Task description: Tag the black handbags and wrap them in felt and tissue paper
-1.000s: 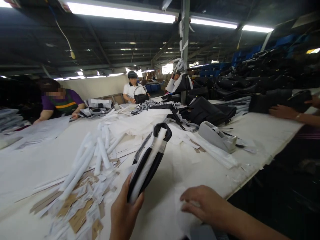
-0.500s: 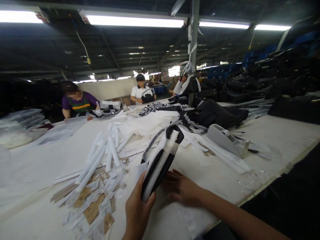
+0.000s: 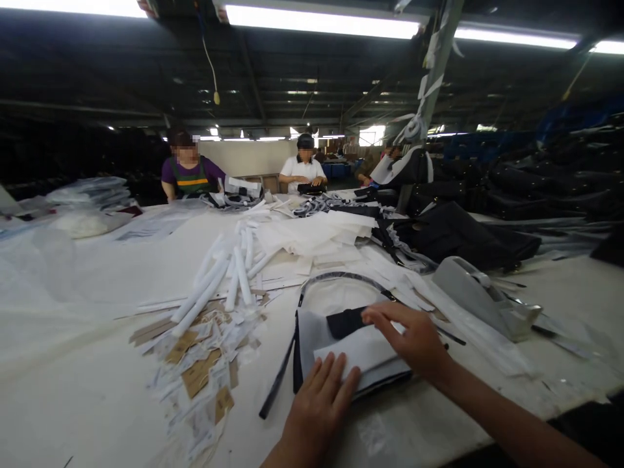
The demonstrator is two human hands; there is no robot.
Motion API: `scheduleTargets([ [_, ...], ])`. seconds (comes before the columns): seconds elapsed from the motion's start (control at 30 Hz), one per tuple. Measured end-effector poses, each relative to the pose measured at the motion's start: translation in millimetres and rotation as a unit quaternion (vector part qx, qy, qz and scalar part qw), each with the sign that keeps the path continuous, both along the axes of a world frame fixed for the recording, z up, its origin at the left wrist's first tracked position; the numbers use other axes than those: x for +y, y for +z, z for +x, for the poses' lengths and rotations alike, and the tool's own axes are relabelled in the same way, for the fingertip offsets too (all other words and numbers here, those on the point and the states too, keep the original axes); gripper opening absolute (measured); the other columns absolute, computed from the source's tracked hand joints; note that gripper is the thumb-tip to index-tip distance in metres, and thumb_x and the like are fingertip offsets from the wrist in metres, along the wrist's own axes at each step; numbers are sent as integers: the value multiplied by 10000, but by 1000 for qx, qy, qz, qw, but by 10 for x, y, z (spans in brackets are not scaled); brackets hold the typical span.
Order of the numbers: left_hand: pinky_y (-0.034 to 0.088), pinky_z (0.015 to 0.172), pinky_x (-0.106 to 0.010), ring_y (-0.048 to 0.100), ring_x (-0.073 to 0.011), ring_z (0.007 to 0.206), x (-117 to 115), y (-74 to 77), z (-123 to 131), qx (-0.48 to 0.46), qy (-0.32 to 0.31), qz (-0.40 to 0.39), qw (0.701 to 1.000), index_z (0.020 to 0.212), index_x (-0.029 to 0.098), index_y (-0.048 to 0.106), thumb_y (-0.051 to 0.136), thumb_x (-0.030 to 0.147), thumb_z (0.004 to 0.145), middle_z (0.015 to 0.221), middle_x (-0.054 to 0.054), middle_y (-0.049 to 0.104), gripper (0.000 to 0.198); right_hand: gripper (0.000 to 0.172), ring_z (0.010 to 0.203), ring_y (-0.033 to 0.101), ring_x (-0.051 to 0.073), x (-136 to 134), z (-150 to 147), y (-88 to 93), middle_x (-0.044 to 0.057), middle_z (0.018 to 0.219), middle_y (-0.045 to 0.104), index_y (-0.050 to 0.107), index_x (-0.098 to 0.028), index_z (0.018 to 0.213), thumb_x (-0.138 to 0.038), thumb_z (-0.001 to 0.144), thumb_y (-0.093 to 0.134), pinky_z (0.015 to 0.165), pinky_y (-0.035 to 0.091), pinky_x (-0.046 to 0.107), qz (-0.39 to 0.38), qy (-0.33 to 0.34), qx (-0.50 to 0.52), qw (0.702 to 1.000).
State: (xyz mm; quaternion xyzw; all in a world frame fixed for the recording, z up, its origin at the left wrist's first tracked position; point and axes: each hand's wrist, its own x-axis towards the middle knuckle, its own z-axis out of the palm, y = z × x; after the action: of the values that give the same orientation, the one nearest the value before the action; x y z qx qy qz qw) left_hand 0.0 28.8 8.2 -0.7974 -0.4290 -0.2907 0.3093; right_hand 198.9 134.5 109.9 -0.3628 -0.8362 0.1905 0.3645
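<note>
A flat black-and-white bag (image 3: 322, 338) with a thin curved strap lies on the white table (image 3: 97, 403) in front of me. A white paper sheet (image 3: 358, 351) rests on top of it. My left hand (image 3: 316, 406) lies flat on the bag's near edge, fingers stretched out and together. My right hand (image 3: 409, 338) presses on the bag's right side, fingers bent down onto the paper and a black tab (image 3: 346, 322).
White paper rolls (image 3: 219, 279), cardboard tags and paper slips (image 3: 195, 370) are scattered to the left. A grey tape dispenser (image 3: 482, 299) stands at the right, black bags (image 3: 458, 234) behind it. Two people (image 3: 190, 172) sit at the far end.
The bag was held upright in my left hand; it now lies flat on the table. Both hands have come down onto it, and my view has turned left.
</note>
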Motion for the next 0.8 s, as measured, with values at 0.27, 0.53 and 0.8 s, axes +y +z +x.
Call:
scheduleTargets([
  [0.27,623,825,-336,721,-225,1037,-19,58,17,12,-15,40,999,1187,236,703,346,132,1031,1140,-57,747,403,283,788,669,167,1368,-641,-404,50,926,699,671,-134,979,-406,971,597,751,561,344,-279,-92,-233,927],
  [0.53,433,1110,-323,687,-157,1107,157,-436,369,-260,-2,172,950,919,302,765,450,214,1026,1015,19,780,344,239,900,672,189,1384,-783,-582,63,1051,682,648,-139,1106,-331,972,607,804,574,382,-278,-57,-135,949],
  [0.8,516,1039,-354,703,-198,1083,100,-437,372,-233,11,111,966,1028,307,746,587,254,967,1116,8,758,178,325,1111,653,252,838,-317,-58,46,1139,730,743,-238,1129,-426,873,675,1007,495,397,-248,184,-61,949],
])
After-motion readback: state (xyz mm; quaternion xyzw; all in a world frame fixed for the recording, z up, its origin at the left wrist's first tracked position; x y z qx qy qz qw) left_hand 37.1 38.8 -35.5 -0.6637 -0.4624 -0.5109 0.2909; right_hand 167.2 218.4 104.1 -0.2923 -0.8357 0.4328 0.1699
